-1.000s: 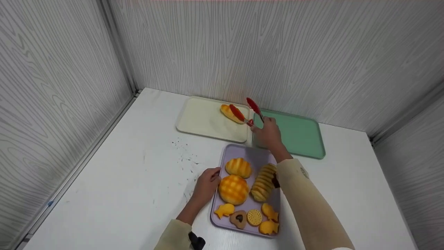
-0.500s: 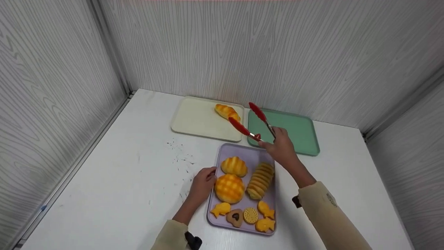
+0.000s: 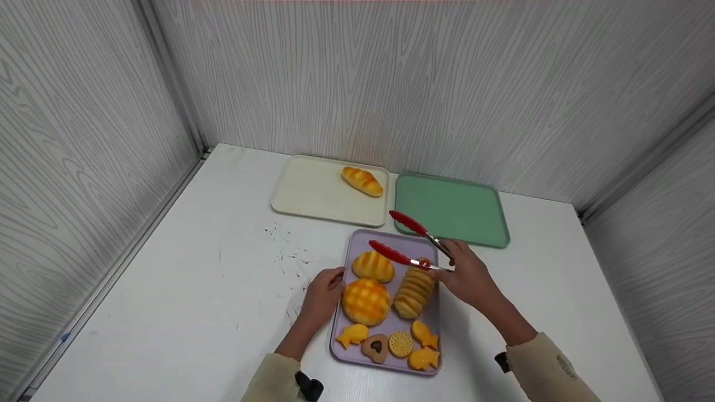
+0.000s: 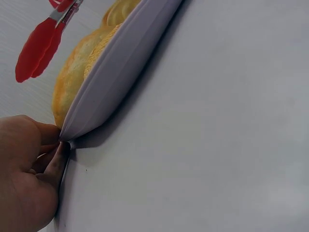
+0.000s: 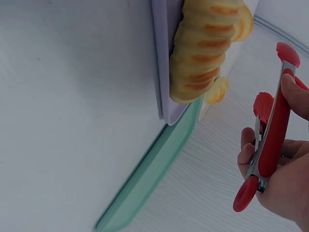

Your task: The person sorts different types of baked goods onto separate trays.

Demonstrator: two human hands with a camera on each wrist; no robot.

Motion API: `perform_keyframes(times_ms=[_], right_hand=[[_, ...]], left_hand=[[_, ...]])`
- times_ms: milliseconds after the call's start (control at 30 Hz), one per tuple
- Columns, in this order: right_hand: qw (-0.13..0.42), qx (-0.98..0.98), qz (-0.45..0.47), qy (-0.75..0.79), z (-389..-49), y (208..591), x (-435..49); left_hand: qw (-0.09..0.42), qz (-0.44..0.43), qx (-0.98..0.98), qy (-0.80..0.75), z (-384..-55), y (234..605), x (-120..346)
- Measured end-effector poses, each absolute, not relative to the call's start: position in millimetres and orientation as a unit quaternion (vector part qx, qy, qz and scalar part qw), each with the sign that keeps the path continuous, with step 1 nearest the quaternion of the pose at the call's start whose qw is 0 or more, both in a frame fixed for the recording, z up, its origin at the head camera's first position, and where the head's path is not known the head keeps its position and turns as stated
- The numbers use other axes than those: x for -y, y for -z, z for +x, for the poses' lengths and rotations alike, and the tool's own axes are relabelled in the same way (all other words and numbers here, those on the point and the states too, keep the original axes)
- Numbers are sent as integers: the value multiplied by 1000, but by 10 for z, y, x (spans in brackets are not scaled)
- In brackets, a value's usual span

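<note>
A pair of red-tipped tongs (image 3: pixel 400 255) is in my right hand (image 3: pixel 468 274), its arms spread with nothing between them, over the far end of the purple tray (image 3: pixel 391 241). My left hand (image 3: pixel 323 296) pinches that tray's left rim between thumb and fingers, as the left wrist view shows. On the purple tray lie a striped bun (image 3: pixel 373 266), a round checkered bun (image 3: pixel 366 301), a long ridged bread (image 3: pixel 414 293), a heart cookie (image 3: pixel 375 347), a round cracker (image 3: pixel 400 344) and several fish-shaped cookies (image 3: pixel 423 358).
A cream tray (image 3: pixel 313 192) at the back holds a croissant-like roll (image 3: pixel 362 181). Beside it on the right is a green tray (image 3: pixel 452 209). Wood-grain panels (image 3: pixel 357 84) stand behind and at both sides. Dark specks (image 3: pixel 287 254) mark the white table.
My right hand has drawn the spread tongs back from the roll on the cream tray to above the purple tray. My left hand keeps its hold on the rim.
</note>
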State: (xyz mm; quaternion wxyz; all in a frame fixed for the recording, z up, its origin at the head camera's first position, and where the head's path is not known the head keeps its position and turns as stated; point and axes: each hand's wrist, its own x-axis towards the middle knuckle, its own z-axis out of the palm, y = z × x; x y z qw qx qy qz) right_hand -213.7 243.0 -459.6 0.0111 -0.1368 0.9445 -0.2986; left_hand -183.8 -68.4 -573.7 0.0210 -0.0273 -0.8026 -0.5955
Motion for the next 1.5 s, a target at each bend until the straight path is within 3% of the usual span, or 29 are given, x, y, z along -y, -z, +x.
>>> perform_keyframes(times_ms=[600,1000,1500], right_hand=[[45,-962,-180,200,-2002,4607,-2574],[9,-966,-226,127,-1998,4620,-2526],[28,-972,-204,116,-2049,4710,-2424]], left_hand=[[14,-14,805,593,-1837,5712,690],[22,-23,808,588,-1840,5736,670],[29,-30,811,584,-1849,5750,676]])
